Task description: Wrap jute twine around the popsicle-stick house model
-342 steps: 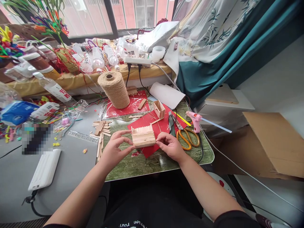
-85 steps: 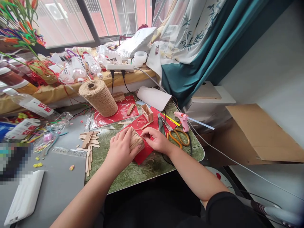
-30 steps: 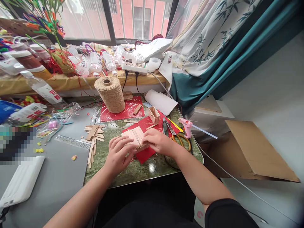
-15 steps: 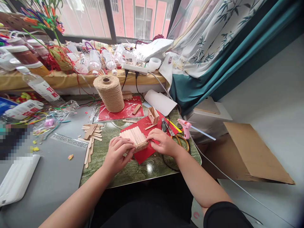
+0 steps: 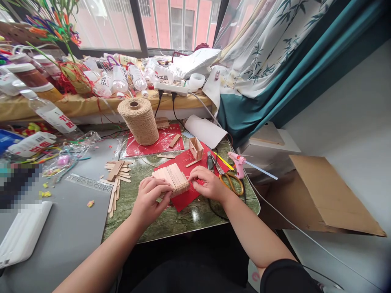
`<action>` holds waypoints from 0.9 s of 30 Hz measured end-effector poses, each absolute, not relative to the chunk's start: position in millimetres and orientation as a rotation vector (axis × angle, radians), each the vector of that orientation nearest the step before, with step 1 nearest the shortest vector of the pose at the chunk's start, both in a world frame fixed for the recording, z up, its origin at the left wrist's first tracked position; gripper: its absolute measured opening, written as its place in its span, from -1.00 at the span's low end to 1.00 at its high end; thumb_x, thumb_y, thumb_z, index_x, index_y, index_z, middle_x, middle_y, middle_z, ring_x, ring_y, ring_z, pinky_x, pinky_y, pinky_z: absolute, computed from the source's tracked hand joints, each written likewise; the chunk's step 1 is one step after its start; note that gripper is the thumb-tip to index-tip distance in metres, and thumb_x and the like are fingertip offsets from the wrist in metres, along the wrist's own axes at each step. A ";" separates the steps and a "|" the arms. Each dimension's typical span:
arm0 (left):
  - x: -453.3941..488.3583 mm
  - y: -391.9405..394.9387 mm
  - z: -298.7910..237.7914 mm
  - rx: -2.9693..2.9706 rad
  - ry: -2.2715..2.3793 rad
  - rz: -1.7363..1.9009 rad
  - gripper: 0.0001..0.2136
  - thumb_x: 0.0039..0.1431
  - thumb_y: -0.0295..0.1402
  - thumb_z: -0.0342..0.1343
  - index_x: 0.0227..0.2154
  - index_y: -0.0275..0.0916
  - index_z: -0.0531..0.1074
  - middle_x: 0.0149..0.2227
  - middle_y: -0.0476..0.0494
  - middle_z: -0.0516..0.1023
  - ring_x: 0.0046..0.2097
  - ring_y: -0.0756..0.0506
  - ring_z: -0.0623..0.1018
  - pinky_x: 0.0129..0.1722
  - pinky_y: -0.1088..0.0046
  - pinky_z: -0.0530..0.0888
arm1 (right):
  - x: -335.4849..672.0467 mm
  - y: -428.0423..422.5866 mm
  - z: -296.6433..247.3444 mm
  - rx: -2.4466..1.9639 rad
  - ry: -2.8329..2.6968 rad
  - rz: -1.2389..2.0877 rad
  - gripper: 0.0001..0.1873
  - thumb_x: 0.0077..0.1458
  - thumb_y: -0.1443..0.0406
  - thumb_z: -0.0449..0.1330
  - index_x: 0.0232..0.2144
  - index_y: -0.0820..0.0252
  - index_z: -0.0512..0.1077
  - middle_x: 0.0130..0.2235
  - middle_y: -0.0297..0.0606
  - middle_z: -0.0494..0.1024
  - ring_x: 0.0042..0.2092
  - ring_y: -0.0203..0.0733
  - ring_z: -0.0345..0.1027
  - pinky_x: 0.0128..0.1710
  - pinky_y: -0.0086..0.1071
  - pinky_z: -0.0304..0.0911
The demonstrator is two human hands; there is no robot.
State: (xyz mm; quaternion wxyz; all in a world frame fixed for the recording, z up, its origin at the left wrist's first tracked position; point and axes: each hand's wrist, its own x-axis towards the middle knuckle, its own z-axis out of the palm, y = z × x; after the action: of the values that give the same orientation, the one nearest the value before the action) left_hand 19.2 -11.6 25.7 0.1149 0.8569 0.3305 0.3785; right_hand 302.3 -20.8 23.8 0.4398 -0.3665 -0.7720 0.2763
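Note:
My left hand (image 5: pixel 153 196) is closed on the near left side of a small craft-stick piece (image 5: pixel 171 176), its top a row of pale flat sticks and its near edge thicker. My right hand (image 5: pixel 208 183) is at the right corner of this piece, thumb and finger pinched together. Whatever the pinch holds, if anything, is too small to make out. Under the piece lies a red sheet (image 5: pixel 185 200). Just beyond stands a little open wooden box (image 5: pixel 196 149). Pliers (image 5: pixel 210 161) and yellow-handled scissors (image 5: pixel 234 184) lie past my right hand.
A pink glue gun (image 5: pixel 238 162) with a glue stick stands at the table's right edge. Loose craft sticks (image 5: pixel 117 175) lie to the left. Behind are a twine spool (image 5: pixel 139 122) and a rolled white sheet (image 5: pixel 204 131). A cardboard box (image 5: pixel 345 195) is at the right.
The view has shifted slightly. My right fingertips have drawn a little away from the corner of the craft-stick piece. My left hand keeps its hold.

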 end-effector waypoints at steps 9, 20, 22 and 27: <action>44.3 1.7 53.7 2.646 1.138 0.772 -0.65 0.22 -0.12 0.34 -0.02 -0.12 0.47 0.32 -0.30 0.41 0.29 -0.42 0.42 0.28 -0.17 0.29 | 296.9 -20.4 7.8 -0.910 -1.769 0.785 -0.88 0.27 0.43 0.20 -0.19 0.16 0.51 -0.18 -0.21 0.54 -0.14 -0.17 0.43 -0.08 -0.25 0.41; 52.4 14.6 51.6 2.629 1.226 0.555 -0.14 0.16 0.10 0.34 0.42 -0.12 0.18 0.32 -0.42 0.40 0.29 -0.51 0.43 0.22 -0.23 0.35 | 295.9 -20.9 -1.5 -0.914 -1.732 0.827 -0.88 0.23 0.42 0.22 -0.20 0.17 0.52 -0.20 -0.24 0.54 -0.18 -0.20 0.43 -0.13 -0.31 0.39; 48.6 12.3 53.9 2.579 1.222 0.593 -0.13 0.15 0.07 0.36 0.43 -0.08 0.16 0.32 -0.41 0.38 0.30 -0.49 0.42 0.24 -0.23 0.35 | 294.2 -21.1 3.6 -0.901 -1.733 0.822 -0.87 0.24 0.43 0.22 -0.19 0.17 0.52 -0.20 -0.23 0.55 -0.18 -0.20 0.43 -0.14 -0.31 0.39; 40.9 4.1 55.9 2.434 1.126 0.815 -0.05 0.14 -0.10 0.43 0.49 0.01 0.05 0.36 -0.38 0.30 0.38 -0.44 0.33 0.35 -0.18 0.29 | 292.8 -24.1 35.7 -0.801 -1.795 0.758 -0.89 0.30 0.41 0.22 -0.19 0.15 0.54 -0.18 -0.20 0.58 -0.10 -0.15 0.45 -0.09 -0.27 0.42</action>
State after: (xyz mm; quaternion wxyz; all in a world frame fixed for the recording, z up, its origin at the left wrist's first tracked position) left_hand 40.9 4.1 55.9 0.1685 0.8561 0.3958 0.2865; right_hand 292.8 -24.1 35.7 0.4946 -0.3304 -0.7407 0.3126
